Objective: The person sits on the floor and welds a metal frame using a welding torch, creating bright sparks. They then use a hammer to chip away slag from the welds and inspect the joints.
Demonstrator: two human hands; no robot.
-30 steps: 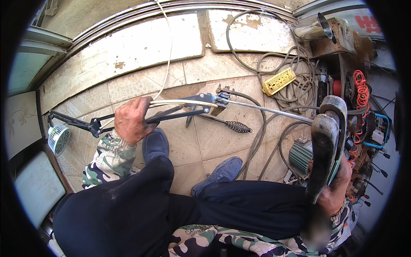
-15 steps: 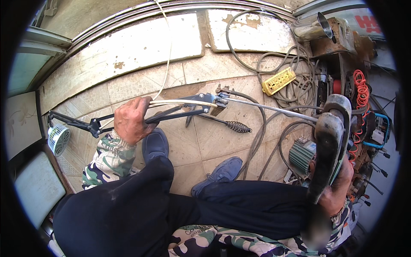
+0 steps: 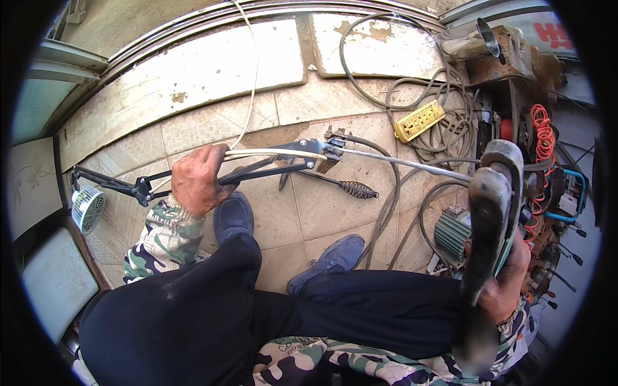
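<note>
My left hand (image 3: pixel 199 179) is wrapped round a black folding arm (image 3: pixel 257 172) with cream cable along it. A round, grilled fan-like head (image 3: pixel 89 210) hangs from the arm's left end. In my right hand (image 3: pixel 508 283), partly hidden, is a worn black welding electrode holder (image 3: pixel 492 212), its jaws on a thin grey welding rod (image 3: pixel 412 163). The rod's far end lies at the metal joint (image 3: pixel 333 151) at the arm's right end; whether they touch I cannot tell. Below the joint, a chipping hammer with a coiled spring handle (image 3: pixel 358 190) lies on the tiles.
A yellow power strip (image 3: pixel 420 122) sits among looped cables (image 3: pixel 444 138). A green finned motor (image 3: pixel 454 231) stands by my right hand. Orange coiled hose (image 3: pixel 544 138) and clutter line the right side. My shoes (image 3: pixel 335 257) rest on the tiled floor (image 3: pixel 277 225).
The electrode holder and my right hand have shifted slightly left, and the rod has tilted a little. My left hand and the folding arm stay in place.
</note>
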